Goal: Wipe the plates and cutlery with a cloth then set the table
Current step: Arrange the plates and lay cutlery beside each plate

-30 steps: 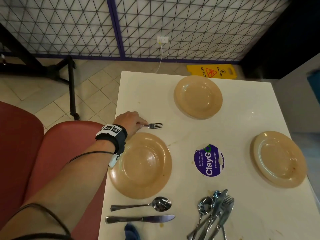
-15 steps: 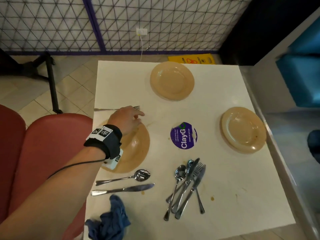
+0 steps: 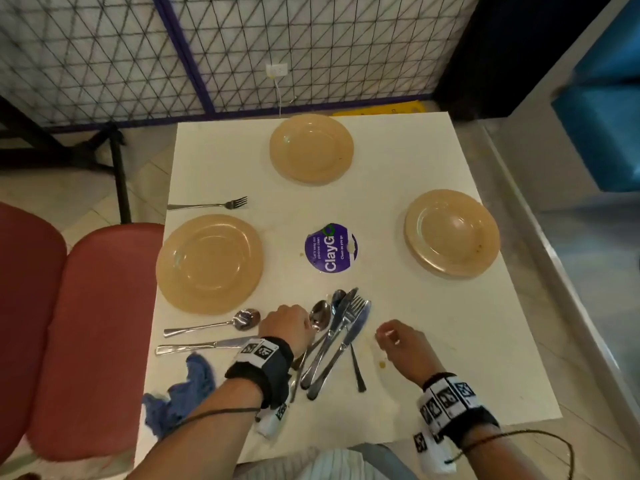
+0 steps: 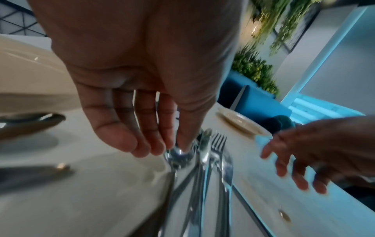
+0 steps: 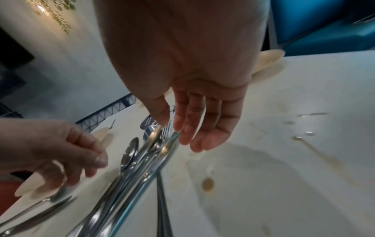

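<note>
Three tan plates lie on the white table (image 3: 415,341): a left plate (image 3: 209,263), a far plate (image 3: 311,148) and a right plate (image 3: 452,233). A fork (image 3: 207,205) lies beyond the left plate; a spoon (image 3: 213,325) and a knife (image 3: 204,345) lie in front of it. A pile of cutlery (image 3: 332,341) sits at the near middle. My left hand (image 3: 304,327) reaches down at the pile's left side, its thumb and fingertips (image 4: 142,149) meeting the bowl of a spoon (image 4: 178,154). Right of the pile, my right hand (image 3: 388,336) hovers with relaxed fingers (image 5: 202,144) beside a knife tip (image 5: 174,134). A crumpled blue cloth (image 3: 180,393) lies at the near left edge.
A purple round sticker (image 3: 330,247) marks the table's centre. Brown stains (image 5: 208,184) and wet drops dot the surface to the right. Red seats (image 3: 86,323) stand left of the table, a metal ledge (image 3: 554,271) on its right and a grid fence (image 3: 311,46) beyond.
My left hand let go of the fork beside the left plate and came back to the cutlery pile. My right hand has come into view by the pile.
</note>
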